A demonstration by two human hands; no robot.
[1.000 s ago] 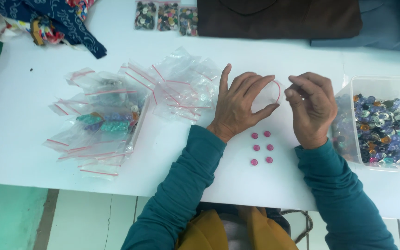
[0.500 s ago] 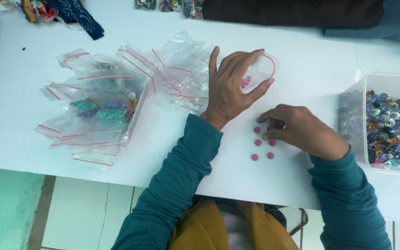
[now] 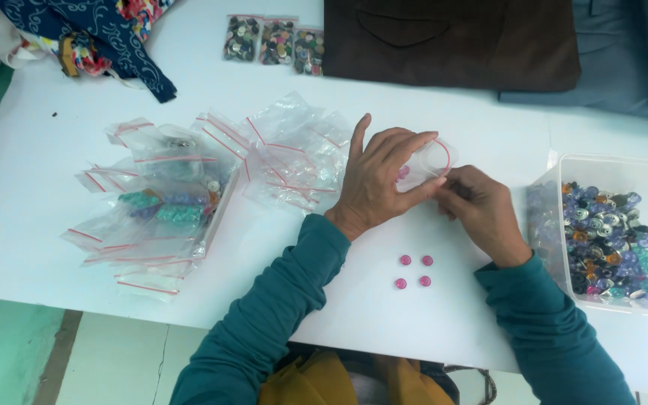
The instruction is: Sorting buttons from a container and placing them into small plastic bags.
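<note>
Pink buttons [image 3: 414,271] wait on table [image 3: 39,225]; left hand [image 3: 381,180] grasps clear bag [image 3: 430,161] open; right hand [image 3: 480,206] pinched at mouth, contents unclear. Keep mouth wide.

Both hands [image 3: 429,191] on small clear bag [image 3: 430,161]

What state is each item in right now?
Small clear zip bag with red seal: mouth held open by both hands.
Left hand: gripping bag.
Right hand: at bag mouth.
Pink round buttons: four loose on table.
Clear plastic tub: uncovered, holding mixed buttons.
</note>
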